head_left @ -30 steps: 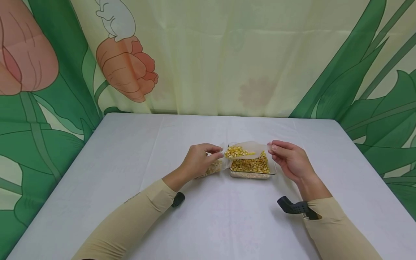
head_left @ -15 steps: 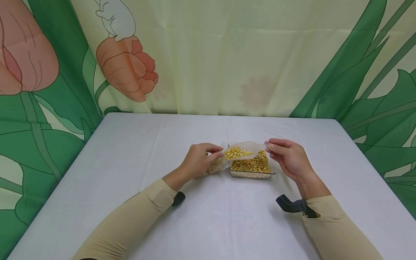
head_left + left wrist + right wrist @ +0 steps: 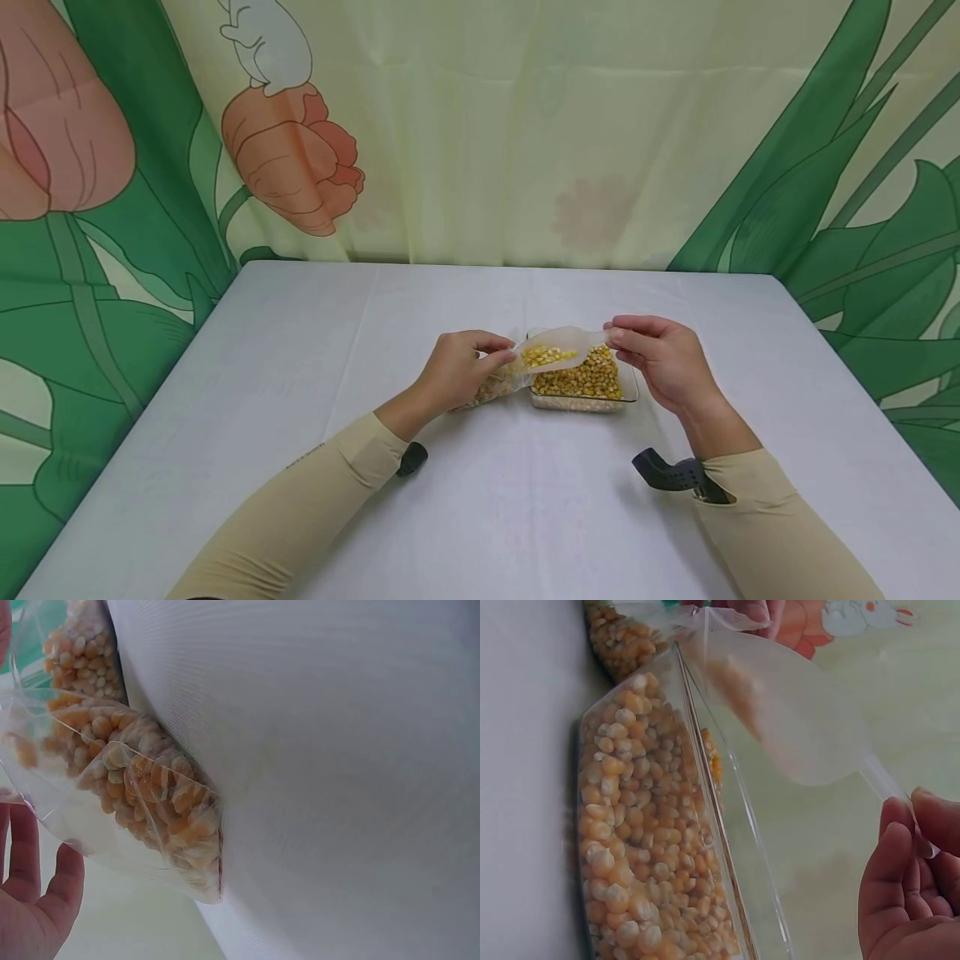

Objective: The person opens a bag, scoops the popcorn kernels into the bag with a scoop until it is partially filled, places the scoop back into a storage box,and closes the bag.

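Observation:
My right hand (image 3: 663, 358) pinches the thin handle of a translucent plastic scoop (image 3: 802, 712). Yellow corn kernels (image 3: 546, 356) lie in the scoop, whose front end points left at the mouth of a clear plastic bag (image 3: 150, 787). Thumb and fingers of my left hand (image 3: 467, 367) pinch that bag near its opening. Plenty of kernels fill the bag's lower part. Beneath the scoop stands a clear rectangular glass container (image 3: 632, 387), holding a heap of corn (image 3: 652, 825). In the right wrist view, the scoop's tip overlaps the bag's mouth.
A white cloth covers the table (image 3: 480, 500). Behind it hangs a curtain (image 3: 480, 150) printed with flowers, leaves and a rabbit. A dark wrist strap (image 3: 671, 472) sits at my right sleeve.
My right hand has moved slightly left and up with the scoop, tilting its front end toward the bag. Kernels in the scoop look fewer. My left hand stays in place.

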The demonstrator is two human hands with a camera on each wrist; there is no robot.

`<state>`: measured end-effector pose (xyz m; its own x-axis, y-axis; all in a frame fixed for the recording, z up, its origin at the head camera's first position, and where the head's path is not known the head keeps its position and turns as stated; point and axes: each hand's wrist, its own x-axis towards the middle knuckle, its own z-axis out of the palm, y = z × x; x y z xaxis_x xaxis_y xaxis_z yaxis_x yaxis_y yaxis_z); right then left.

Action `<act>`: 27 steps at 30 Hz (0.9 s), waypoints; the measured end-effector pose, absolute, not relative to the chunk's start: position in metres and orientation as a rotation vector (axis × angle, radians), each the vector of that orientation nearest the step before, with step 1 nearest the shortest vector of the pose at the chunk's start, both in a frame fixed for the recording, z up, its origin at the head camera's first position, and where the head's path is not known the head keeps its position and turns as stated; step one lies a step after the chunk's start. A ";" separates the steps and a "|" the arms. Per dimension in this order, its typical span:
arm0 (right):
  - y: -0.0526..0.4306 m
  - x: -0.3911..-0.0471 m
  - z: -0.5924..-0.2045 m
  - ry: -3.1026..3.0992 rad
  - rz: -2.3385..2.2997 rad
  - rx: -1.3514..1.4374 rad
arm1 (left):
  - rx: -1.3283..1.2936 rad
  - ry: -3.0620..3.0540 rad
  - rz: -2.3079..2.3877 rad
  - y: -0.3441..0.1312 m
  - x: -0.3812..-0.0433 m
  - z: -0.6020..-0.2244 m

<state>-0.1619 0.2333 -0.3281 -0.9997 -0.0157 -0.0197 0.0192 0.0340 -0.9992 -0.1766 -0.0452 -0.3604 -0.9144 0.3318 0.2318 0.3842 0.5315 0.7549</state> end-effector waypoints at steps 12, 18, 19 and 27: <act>0.224 -0.160 -0.325 2.459 -2.007 -0.055 | -0.634 -2.676 -1.340 -0.045 -0.176 -0.358; 0.222 -0.158 -0.323 2.529 -1.971 -0.098 | -0.638 -2.667 -1.342 -0.046 -0.176 -0.358; 0.222 -0.158 -0.322 2.538 -1.964 -0.100 | -0.639 -2.665 -1.344 -0.046 -0.176 -0.359; 0.223 -0.156 -0.318 2.551 -1.963 -0.090 | -0.627 -2.677 -1.362 -0.045 -0.177 -0.359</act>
